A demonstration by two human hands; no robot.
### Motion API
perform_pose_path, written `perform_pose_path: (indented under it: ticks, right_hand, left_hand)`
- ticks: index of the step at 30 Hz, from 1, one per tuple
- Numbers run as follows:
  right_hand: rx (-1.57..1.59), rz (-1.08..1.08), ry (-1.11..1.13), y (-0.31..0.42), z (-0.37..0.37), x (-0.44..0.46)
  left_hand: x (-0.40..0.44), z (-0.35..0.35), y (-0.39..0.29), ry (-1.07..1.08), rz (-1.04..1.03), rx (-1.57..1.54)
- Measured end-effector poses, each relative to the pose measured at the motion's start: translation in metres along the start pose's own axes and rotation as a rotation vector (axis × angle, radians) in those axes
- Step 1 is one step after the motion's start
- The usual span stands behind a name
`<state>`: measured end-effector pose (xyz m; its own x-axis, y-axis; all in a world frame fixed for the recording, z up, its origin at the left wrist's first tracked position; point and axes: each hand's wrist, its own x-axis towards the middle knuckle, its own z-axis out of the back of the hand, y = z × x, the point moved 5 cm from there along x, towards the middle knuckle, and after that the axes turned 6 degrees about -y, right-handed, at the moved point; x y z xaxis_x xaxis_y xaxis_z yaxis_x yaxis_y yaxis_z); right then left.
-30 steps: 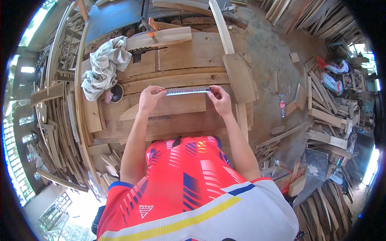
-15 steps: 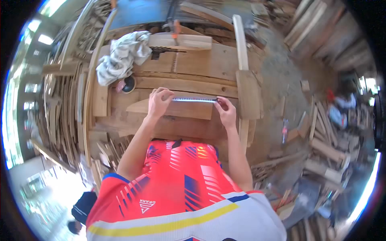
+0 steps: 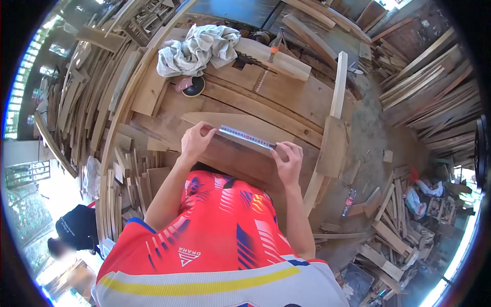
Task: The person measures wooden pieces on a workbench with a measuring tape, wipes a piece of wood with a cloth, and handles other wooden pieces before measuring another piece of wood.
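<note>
A short silver strip of measuring tape [image 3: 246, 137] with dark numbers and a red mark stretches between my hands, tilted down to the right. My left hand [image 3: 196, 140] is closed, with thumb and fingertips pinched at the strip's left end. The right end sits between the thumb and fingers of my right hand [image 3: 288, 161], where a small dark part shows. Behind the strip lies a flat wooden board [image 3: 197, 118] with a pointed left end, partly covered by my hands and the tape.
On the wooden workbench [image 3: 307, 105] are a crumpled grey cloth [image 3: 199, 50], a round black disc [image 3: 194, 86] and a tool with an orange band [image 3: 274, 50]. Stacked planks [image 3: 76, 97] line the left. A plastic bottle [image 3: 349, 202] lies on the floor; a person [image 3: 76, 227] is at lower left.
My view has turned, so the bench appears rotated. The tape strip, level across the board before, now slants down to the right, nearer my body. Both hands remain at its ends.
</note>
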<state>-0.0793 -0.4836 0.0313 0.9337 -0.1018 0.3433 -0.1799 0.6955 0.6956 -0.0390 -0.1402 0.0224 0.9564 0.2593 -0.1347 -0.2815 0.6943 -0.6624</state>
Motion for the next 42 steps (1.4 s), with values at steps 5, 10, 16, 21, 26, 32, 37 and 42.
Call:
perform_pose_path:
  ticks: [5, 10, 16, 21, 26, 32, 37, 42]
  right_hand:
    - [-0.020, 0.028, 0.062, 0.031, -0.038, 0.027]
    - [-0.003, 0.056, 0.126, 0.067, -0.083, 0.039]
    - [-0.043, -0.049, 0.115, 0.100, -0.115, 0.015]
    - [-0.085, -0.083, 0.016, 0.112, -0.127, -0.002]
    - [-0.076, -0.140, -0.055, 0.109, -0.124, -0.010]
    - [-0.126, -0.182, -0.067, 0.109, -0.118, -0.017]
    - [-0.203, -0.178, -0.051, 0.113, -0.123, -0.020]
    - [-0.262, -0.148, -0.059, 0.116, -0.126, -0.023]
  left_hand:
    - [0.030, 0.022, 0.038, -0.038, 0.048, -0.022]
    - [0.056, 0.052, 0.070, 0.087, 0.106, 0.031]
    - [0.070, 0.062, 0.117, 0.243, 0.154, -0.317]
    - [0.083, 0.063, 0.138, 0.162, 0.033, -0.158]
    - [0.095, 0.066, 0.137, 0.422, 0.189, -0.319]
    - [0.094, 0.070, 0.128, 0.421, 0.215, -0.482]
    - [0.098, 0.059, 0.138, 0.309, 0.145, -0.384]
    - [0.101, 0.053, 0.141, 0.308, 0.129, -0.395]
